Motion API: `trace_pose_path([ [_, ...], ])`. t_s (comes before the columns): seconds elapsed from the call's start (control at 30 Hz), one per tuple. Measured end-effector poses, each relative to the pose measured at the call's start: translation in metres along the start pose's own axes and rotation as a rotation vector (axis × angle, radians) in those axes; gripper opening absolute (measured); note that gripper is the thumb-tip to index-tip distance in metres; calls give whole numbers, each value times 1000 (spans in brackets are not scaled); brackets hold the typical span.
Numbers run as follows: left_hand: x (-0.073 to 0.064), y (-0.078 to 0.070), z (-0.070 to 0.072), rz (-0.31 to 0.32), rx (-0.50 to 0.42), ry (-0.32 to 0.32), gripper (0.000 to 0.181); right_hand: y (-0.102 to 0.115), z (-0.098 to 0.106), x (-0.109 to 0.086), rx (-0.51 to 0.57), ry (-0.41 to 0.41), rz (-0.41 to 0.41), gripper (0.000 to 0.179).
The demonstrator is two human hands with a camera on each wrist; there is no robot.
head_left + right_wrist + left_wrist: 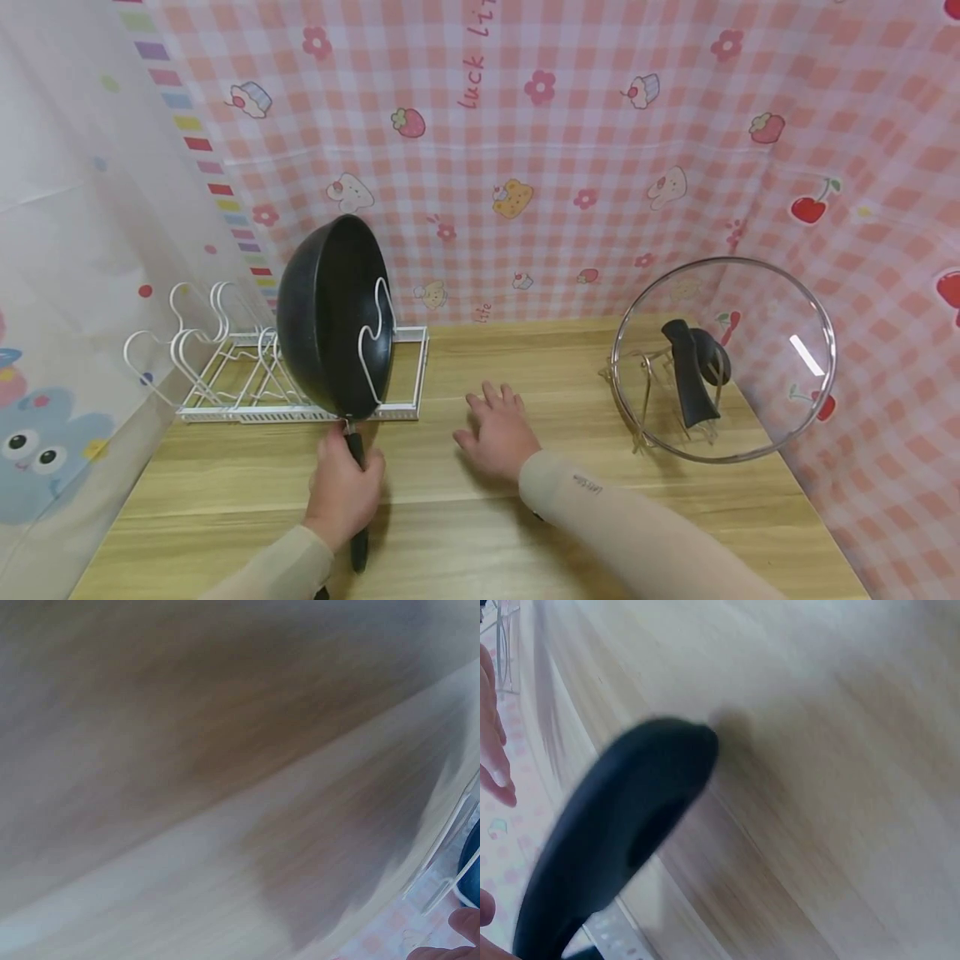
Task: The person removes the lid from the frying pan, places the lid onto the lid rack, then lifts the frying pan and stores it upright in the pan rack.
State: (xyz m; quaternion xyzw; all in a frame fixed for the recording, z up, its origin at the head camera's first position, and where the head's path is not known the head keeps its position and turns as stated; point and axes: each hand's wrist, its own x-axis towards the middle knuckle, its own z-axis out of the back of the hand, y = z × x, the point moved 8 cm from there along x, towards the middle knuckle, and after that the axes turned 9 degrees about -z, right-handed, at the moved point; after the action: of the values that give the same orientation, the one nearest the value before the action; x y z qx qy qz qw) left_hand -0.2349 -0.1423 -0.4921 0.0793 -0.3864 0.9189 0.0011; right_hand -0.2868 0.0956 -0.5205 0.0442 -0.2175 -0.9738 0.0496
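Observation:
A black wok (300, 308) stands on its side in a white wire rack (397, 412), its hollow facing right and its handle (359, 550) toward me. My left hand (345, 487) grips that handle just below the bowl. In the left wrist view the free end of the handle (630, 817) juts out over the wooden table, with only a bit of my left fingers at the lower left edge. To the right of the wok, my right hand (498, 433) is spread low over the table, palm down and holding nothing. Its fingertips (457, 941) show in the right wrist view.
A glass lid (757, 433) with a metal rim and black handle (690, 375) leans upright in a small wire stand (647, 400) at the right. More wire loops (180, 354) of the rack rise left of the wok. A checked curtain (480, 192) hangs behind the table (442, 533).

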Motion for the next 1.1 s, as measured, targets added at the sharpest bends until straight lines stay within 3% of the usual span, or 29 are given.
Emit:
trace_pose_path([
  [0.27,-12,-11,-4,-9,39,5,93,-20,6,7,-36,9,-50,75],
  [0.43,-20,-19,-12,-87,49,-1,102,-28,8,8,-38,16,-76,76],
  [0.73,-38,-47,-27,-277,140,40,95,-34,8,11,-27,10,-91,78],
  [0.87,-34,-56,-37,-312,186,74,87,-37,8,11,-31,9,-104,79],
  [1.1,-12,-61,-62,-287,290,191,87,-39,10,8,-16,17,-119,74],
])
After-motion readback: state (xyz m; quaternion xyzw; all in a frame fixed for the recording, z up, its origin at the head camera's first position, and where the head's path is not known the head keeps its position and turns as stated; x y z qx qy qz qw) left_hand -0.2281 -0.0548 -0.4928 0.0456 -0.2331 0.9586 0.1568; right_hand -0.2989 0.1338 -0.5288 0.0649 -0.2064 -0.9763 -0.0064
